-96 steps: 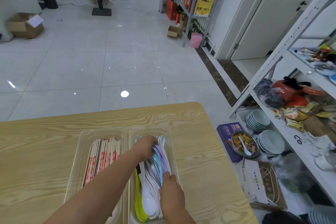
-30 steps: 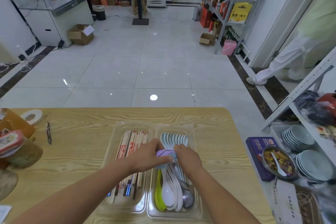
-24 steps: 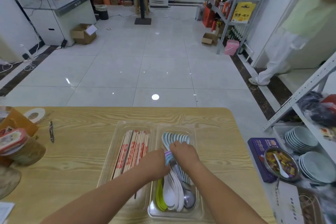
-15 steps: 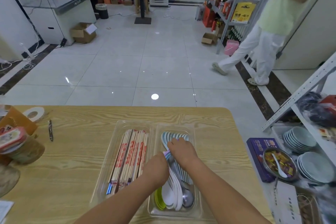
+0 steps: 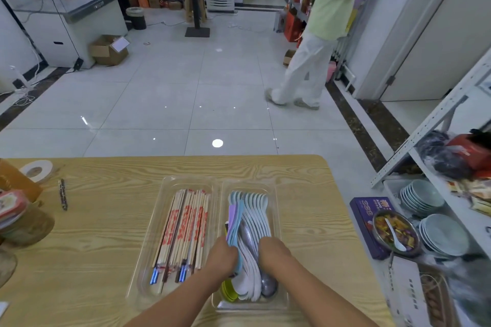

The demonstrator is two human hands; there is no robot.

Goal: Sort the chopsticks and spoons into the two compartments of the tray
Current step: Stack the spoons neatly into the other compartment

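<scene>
Left hand (image 5: 221, 257), fingers round glossy pastel spoons (image 5: 235, 220) in clear tray (image 5: 249, 182); right hand (image 5: 276, 252), fingers hidden.

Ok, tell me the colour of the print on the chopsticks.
Red, on the pale wooden chopsticks; the head view shows it.

Spoons (image 5: 255, 216) seemingly hide fingers of left hand (image 5: 222, 259) and right hand (image 5: 275, 253).

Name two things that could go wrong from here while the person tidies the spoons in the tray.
1. The left hand holds the purple and blue spoons on edge beside the divider; they might tip over onto the chopsticks.
2. Both hands, the right hand too, work in one side of the clear tray; it might slide on the table.
</scene>
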